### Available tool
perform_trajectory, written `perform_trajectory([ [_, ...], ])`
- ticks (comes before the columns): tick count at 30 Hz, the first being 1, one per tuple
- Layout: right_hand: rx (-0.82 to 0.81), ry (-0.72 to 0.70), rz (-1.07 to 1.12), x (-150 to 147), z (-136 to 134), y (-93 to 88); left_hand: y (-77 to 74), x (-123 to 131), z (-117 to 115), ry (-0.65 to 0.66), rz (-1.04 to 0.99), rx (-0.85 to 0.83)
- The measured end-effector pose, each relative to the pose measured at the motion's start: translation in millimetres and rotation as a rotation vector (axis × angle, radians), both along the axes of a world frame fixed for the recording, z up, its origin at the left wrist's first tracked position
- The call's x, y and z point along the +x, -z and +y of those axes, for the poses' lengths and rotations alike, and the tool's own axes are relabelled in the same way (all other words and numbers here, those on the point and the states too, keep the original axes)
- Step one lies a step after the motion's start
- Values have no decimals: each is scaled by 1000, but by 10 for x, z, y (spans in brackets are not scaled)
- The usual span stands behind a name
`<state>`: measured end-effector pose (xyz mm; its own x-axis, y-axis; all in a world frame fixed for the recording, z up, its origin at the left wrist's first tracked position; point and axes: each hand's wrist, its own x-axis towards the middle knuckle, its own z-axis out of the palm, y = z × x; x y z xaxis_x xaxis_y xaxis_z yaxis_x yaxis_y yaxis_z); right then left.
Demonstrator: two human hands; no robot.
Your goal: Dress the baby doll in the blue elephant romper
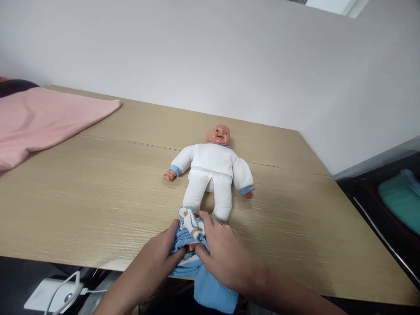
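Observation:
A baby doll (211, 159) in a white top and white leggings with blue cuffs lies on its back, head toward the wall and feet toward me. Bunched blue trousers (188, 264) with white and orange trim surround one of its feet near the table's front edge. My left hand (162, 251) grips the left side of the bunched cloth, thumb turned inward. On the other side my right hand (223, 253) grips the same cloth, fingers over the top. Between my thumbs a bit of the doll's foot shows. One blue leg of the cloth hangs over the edge.
The wooden table (295, 236) meets a pale wall (183, 57) at the back. A pink cloth (55, 116) lies at the left. Below the front edge sits a white device (49, 295) with a cable. Green cloth (400, 197) lies in a dark holder at the right.

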<state>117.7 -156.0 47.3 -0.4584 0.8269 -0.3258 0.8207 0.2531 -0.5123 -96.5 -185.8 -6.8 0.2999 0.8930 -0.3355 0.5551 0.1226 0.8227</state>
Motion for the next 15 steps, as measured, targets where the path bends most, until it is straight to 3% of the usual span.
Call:
perform_trajectory([
  [4, -36, 18, 37, 47, 2, 4, 79, -43, -46, -25, -56, -23],
  [10, -49, 55, 217, 157, -33, 20, 281, -83, -207, -175, -273, -58],
  [15, 3, 106, 287, 226, -19, 126, 226, 2, -183, -209, -404, 30],
])
